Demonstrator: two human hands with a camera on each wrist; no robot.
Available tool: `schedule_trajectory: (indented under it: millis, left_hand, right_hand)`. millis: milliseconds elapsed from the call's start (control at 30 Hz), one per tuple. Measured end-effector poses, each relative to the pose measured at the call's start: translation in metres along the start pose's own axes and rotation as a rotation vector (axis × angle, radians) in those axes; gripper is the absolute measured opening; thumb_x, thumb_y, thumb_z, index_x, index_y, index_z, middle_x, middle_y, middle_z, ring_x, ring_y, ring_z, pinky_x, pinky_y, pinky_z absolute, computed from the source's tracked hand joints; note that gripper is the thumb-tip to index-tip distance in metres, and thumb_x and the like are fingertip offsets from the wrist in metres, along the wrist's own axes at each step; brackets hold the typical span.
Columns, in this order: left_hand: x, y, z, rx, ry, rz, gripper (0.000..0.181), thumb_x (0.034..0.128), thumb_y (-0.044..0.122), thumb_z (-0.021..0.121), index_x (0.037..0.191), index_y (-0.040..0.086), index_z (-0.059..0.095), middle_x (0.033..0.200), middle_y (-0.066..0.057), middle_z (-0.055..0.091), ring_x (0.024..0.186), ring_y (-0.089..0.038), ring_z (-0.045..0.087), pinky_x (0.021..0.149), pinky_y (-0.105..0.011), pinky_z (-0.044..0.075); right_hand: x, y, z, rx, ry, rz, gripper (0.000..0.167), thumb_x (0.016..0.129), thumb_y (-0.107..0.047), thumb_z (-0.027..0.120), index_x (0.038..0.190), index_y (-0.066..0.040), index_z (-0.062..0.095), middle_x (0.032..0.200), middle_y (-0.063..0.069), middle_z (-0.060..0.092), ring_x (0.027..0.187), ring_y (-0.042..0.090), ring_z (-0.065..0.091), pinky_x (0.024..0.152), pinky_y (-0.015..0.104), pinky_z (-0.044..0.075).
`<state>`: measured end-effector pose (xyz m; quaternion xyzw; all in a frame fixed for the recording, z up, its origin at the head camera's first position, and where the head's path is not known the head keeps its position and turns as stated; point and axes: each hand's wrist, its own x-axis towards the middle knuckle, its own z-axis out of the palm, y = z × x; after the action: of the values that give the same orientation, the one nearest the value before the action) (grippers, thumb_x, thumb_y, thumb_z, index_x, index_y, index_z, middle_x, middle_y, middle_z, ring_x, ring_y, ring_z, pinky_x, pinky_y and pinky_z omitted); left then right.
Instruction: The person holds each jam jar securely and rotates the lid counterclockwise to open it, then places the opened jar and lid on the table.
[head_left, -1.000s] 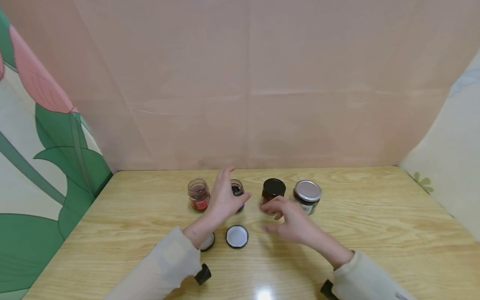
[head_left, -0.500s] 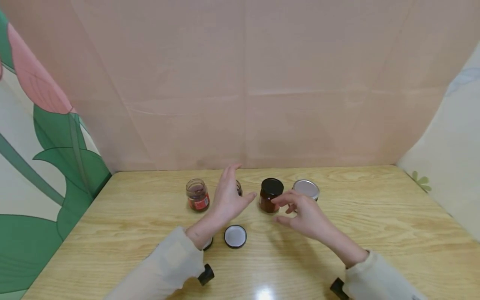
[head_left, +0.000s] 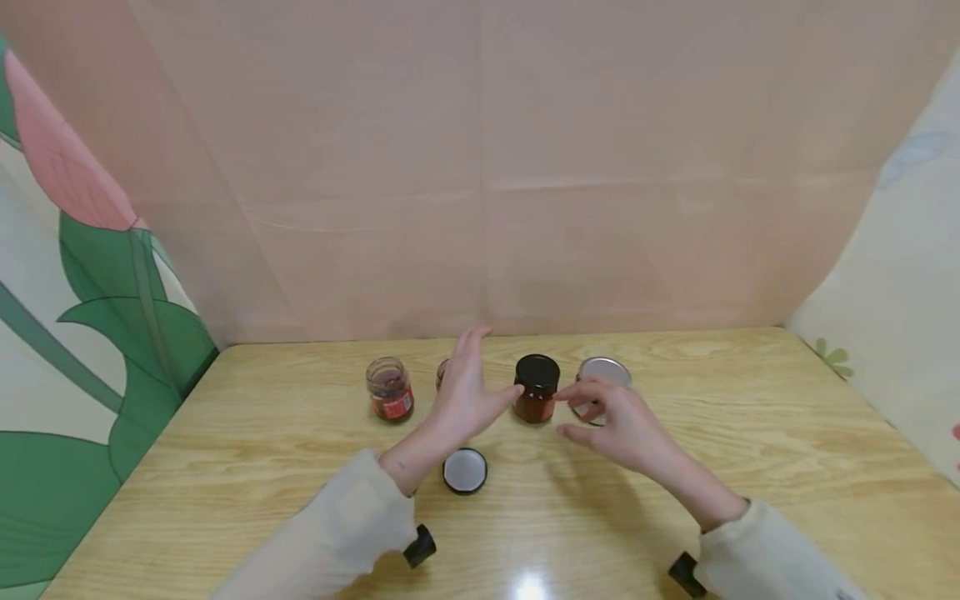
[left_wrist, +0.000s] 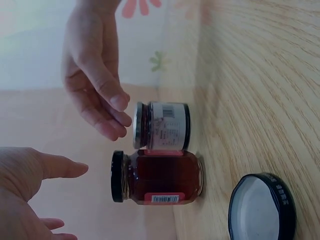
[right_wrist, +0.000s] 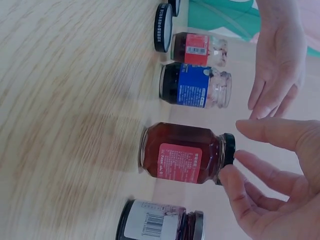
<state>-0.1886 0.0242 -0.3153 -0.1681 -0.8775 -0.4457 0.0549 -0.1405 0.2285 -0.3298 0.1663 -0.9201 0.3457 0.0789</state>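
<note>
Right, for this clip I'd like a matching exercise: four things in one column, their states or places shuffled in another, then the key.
Things
1. Blue-labelled jar
2. Black-lidded jar
3. Silver-lidded jar
4. Loose lid

States or places
A. Lies with its pale inside facing up
B. Capped, far right among the jars in the head view
C. Has no lid on
D. Capped, between two other jars

Pairs: 1-C, 2-D, 3-B, 4-A

I'm finding a gap between the black-lidded jar (head_left: 536, 396) and the blue-labelled jar (right_wrist: 194, 87), the left hand (head_left: 466, 397) partly screening it in the head view. The silver-lidded jar (head_left: 604, 369) is narrowing the right side; an upturned lid (head_left: 465, 471) is obstructing the front left.
</note>
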Motion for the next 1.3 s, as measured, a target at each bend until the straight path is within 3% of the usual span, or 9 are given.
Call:
schedule_trajectory:
  millis: [167, 400, 667, 1100, 1300]
  left_hand:
    - [0.001, 0.001, 0.005, -0.001, -0.031, 0.003, 0.081, 0.0771, 0.014, 0.079, 0.144, 0.006, 0.034, 0.146, -0.014, 0.038, 0.134, -0.032, 0.039, 0.109, -0.047, 0.036]
    - [0.003, 0.002, 0.014, -0.013, -0.066, -0.039, 0.081, 0.0783, 0.015, 0.079, 0.145, 0.007, 0.033, 0.148, -0.015, 0.037, 0.134, -0.033, 0.039, 0.108, -0.049, 0.037]
    - [0.004, -0.002, 0.03, -0.017, -0.107, -0.013, 0.082, 0.0778, 0.015, 0.08, 0.144, 0.003, 0.033, 0.146, -0.019, 0.039, 0.133, -0.035, 0.04, 0.108, -0.049, 0.036]
    - [0.008, -0.011, 0.042, 0.003, -0.108, -0.032, 0.083, 0.0767, 0.016, 0.08, 0.144, 0.002, 0.034, 0.146, -0.02, 0.04, 0.132, -0.036, 0.042, 0.107, -0.049, 0.037]
    - [0.009, -0.021, 0.054, -0.01, -0.077, 0.029, 0.078, 0.0732, 0.013, 0.082, 0.137, -0.004, 0.041, 0.134, -0.024, 0.051, 0.125, -0.037, 0.049, 0.104, -0.049, 0.04]
  right_hand:
    - [-0.001, 0.005, -0.002, 0.004, 0.013, 0.034, 0.03, 0.078, -0.01, 0.078, 0.106, -0.004, 0.069, 0.106, 0.013, 0.066, 0.079, 0.02, 0.066, 0.07, 0.037, 0.056]
    - [-0.003, 0.009, -0.005, -0.008, 0.023, 0.044, 0.03, 0.078, -0.013, 0.078, 0.106, -0.004, 0.069, 0.104, 0.012, 0.068, 0.078, 0.016, 0.065, 0.07, 0.036, 0.055]
    - [-0.005, 0.012, -0.008, -0.006, 0.023, 0.035, 0.031, 0.079, -0.012, 0.077, 0.108, -0.003, 0.069, 0.103, 0.013, 0.067, 0.082, 0.024, 0.066, 0.072, 0.04, 0.056]
    - [-0.01, 0.016, -0.01, -0.011, 0.021, 0.05, 0.03, 0.079, -0.011, 0.077, 0.107, -0.006, 0.069, 0.104, 0.013, 0.068, 0.08, 0.021, 0.066, 0.071, 0.04, 0.055]
    - [-0.012, 0.018, -0.01, -0.018, 0.027, 0.049, 0.03, 0.078, -0.011, 0.078, 0.106, -0.003, 0.069, 0.099, 0.01, 0.068, 0.084, 0.025, 0.066, 0.071, 0.03, 0.054]
